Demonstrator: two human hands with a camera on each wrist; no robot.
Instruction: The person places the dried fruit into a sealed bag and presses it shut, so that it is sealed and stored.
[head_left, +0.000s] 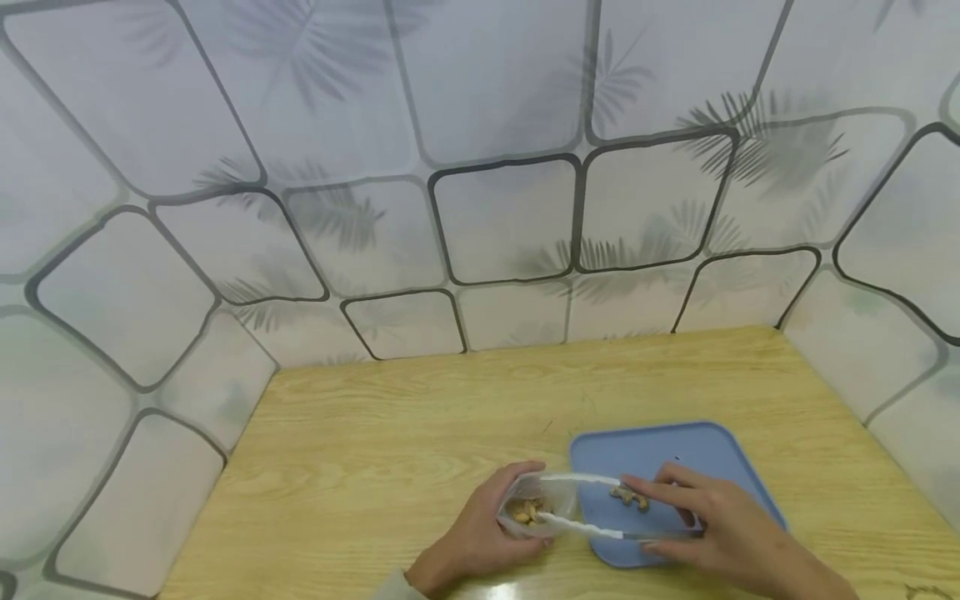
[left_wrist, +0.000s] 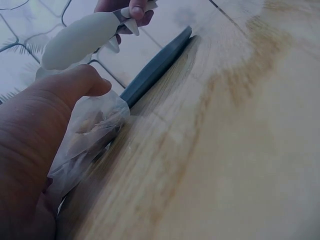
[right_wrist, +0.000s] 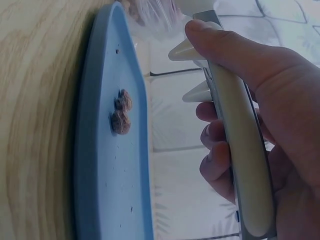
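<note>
My left hand (head_left: 487, 521) grips a clear plastic bag (head_left: 561, 493) low over the table, its fingers and thumb around the sides. Light brown, nut-like pieces (head_left: 528, 510) lie inside. In my right hand (head_left: 727, 517) is a pair of tongs (head_left: 588, 528) with white ends and grey-edged arms. Thumb and fingers hold the arms, which stand spread apart. The white ends reach left to the bag, one along its far edge and one in front. Small brown, wrinkled lumps (right_wrist: 121, 120) lie on a blue tray (head_left: 637, 457), below the tongs.
The tray has a raised rim and dark crumbs on it, and stands at the right of the wooden table (head_left: 375, 450). Behind the table and at both sides rise fabric-like walls (head_left: 510, 221) with a leaf and grid pattern.
</note>
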